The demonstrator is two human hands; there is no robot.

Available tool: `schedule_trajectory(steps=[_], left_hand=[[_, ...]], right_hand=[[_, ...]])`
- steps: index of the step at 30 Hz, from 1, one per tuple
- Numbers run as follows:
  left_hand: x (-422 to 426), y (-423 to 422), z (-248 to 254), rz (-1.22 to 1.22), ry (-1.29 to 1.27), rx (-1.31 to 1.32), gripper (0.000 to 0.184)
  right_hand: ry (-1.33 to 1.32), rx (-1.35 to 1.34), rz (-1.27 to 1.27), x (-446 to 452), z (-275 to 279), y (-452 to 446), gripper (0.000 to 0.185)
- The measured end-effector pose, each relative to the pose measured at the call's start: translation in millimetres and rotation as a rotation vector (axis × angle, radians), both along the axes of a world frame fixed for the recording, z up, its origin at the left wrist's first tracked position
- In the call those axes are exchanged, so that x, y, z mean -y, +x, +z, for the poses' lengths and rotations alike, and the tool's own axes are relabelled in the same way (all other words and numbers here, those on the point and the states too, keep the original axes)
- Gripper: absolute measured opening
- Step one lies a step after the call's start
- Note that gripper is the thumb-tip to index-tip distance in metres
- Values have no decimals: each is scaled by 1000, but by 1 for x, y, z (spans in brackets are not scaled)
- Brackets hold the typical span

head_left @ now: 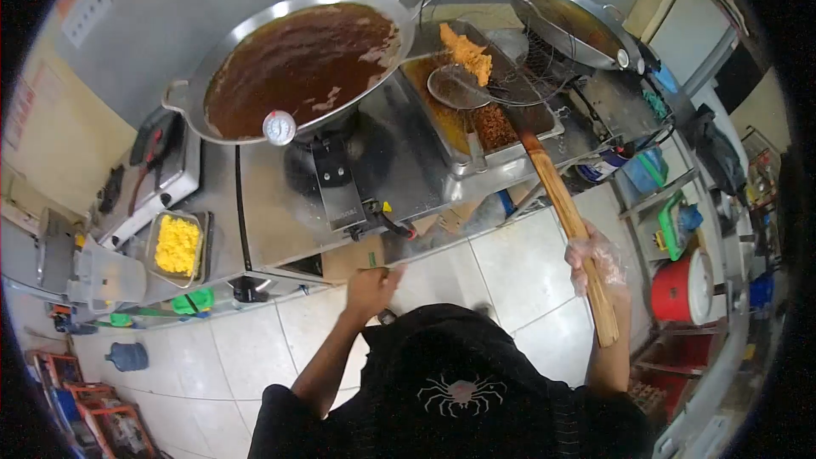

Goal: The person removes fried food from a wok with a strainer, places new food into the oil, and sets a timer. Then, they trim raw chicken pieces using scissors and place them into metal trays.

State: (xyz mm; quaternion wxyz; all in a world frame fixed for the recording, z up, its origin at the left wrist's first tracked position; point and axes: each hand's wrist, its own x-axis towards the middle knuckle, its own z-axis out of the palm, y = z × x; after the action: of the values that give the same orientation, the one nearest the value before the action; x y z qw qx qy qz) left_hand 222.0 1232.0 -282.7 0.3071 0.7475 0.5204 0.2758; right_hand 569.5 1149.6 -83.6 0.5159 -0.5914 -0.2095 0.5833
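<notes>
While clamped round the wooden handle (557, 187): right hand (613, 267), in a clear plastic glove (607, 248), forearm stretched forward.
Left hand (372, 291): near the counter (276, 212) edge, palm down, fingers partly curled; cannot tell whether fully closed.
Wire strainer (535, 81): at the handle's far end, above the metal tray (512, 155).
Fried piece (466, 53): within the strainer's hoop; cannot tell whether resting on its mesh.

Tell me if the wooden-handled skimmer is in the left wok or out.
Out: the skimmer shows over the trays beside that wok, its wooden handle in the right hand.
</notes>
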Motion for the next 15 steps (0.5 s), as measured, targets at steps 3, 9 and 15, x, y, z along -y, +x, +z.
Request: schedule_trajectory(steps=[3,9,15], left_hand=[[-1,65,26,-55,34,-131,51],[32,144,-72,36,-192,59,52],[161,56,-241,104,-638,-127,31]], right_hand=[[44,-112,72,46,7,48,55],[-6,-90,382,46,-7,153,50],[222,-279,730,-107,-141,177,15]])
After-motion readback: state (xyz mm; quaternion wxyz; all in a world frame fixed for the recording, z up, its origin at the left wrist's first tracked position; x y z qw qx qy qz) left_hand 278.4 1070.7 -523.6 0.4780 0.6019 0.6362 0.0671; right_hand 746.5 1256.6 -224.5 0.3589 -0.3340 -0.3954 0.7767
